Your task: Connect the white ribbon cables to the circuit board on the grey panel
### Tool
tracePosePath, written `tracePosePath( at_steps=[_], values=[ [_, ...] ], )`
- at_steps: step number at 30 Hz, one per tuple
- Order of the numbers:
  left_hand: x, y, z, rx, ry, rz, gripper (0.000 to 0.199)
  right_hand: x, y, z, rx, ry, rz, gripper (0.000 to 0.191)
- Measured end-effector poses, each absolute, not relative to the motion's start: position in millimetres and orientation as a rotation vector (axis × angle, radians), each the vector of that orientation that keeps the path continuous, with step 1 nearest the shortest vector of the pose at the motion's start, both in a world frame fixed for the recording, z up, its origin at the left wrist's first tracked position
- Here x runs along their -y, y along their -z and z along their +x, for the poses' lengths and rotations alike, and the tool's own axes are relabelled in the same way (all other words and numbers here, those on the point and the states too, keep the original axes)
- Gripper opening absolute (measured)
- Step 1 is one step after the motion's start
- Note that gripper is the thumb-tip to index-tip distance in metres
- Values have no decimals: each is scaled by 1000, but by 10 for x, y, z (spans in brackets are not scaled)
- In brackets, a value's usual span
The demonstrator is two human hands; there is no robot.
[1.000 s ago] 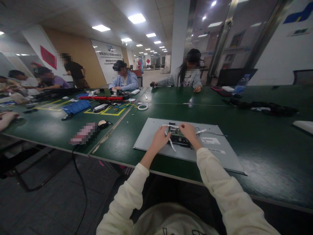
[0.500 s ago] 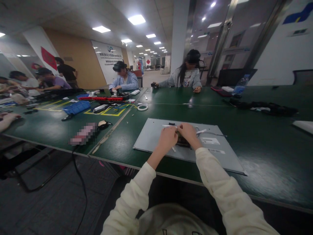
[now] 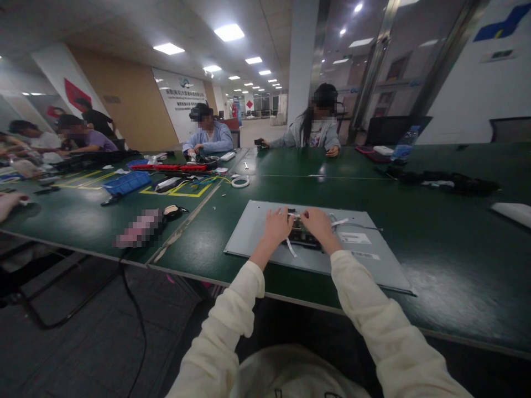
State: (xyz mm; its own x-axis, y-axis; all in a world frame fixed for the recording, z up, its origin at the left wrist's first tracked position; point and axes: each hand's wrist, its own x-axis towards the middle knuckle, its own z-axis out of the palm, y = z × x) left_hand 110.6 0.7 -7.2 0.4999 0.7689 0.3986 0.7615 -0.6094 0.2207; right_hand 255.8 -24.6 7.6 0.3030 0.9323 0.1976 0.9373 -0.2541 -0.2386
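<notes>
A flat grey metal panel lies on the table in front of me, with a dark circuit board near its middle. My left hand rests at the board's left side, fingers stretched and slightly apart. At the board's far edge, my right hand has its fingertips pinched together; what is between them is too small to make out. One white strip sticks out below my left hand, and another white strip lies right of my right hand. A grey cable runs off to the right.
Left of the panel are a computer mouse, a blurred pink object, a white tape roll and a blue bin. A water bottle stands at the back right. Two people sit across the table.
My left hand has moved slightly left, away from my right hand, and its fingers have spread. More of the circuit board shows between my hands. My right hand stays nearly in place.
</notes>
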Motion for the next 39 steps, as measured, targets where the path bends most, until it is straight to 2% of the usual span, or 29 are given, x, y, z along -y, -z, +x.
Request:
tracePosePath(
  at_steps=[5, 11, 16, 24, 33, 39],
  values=[
    [3, 34, 1094, -1384, -745, 2648, 37, 314, -99, 2695, 1720, 33, -2274, 32],
    [253, -224, 1104, -1448, -880, 2633, 30, 513, -111, 3063, 1719, 108, -2218, 31],
    [408, -299, 1158, -1485, -718, 2739, 26, 636, -46, 3356, 1593, 188, -2216, 31],
    [256, -203, 1282, -1552, -504, 2765, 27, 630, 50, 3432, 1560, 248, -2143, 29],
    [34, -145, 1176, -1311, -479, 2774, 22, 628, 43, 3366, 1717, 1, -1805, 31],
    [44, -231, 1075, -1215, -624, 2735, 33, 618, 56, 3169, 1992, -119, -1673, 36]
  ],
)
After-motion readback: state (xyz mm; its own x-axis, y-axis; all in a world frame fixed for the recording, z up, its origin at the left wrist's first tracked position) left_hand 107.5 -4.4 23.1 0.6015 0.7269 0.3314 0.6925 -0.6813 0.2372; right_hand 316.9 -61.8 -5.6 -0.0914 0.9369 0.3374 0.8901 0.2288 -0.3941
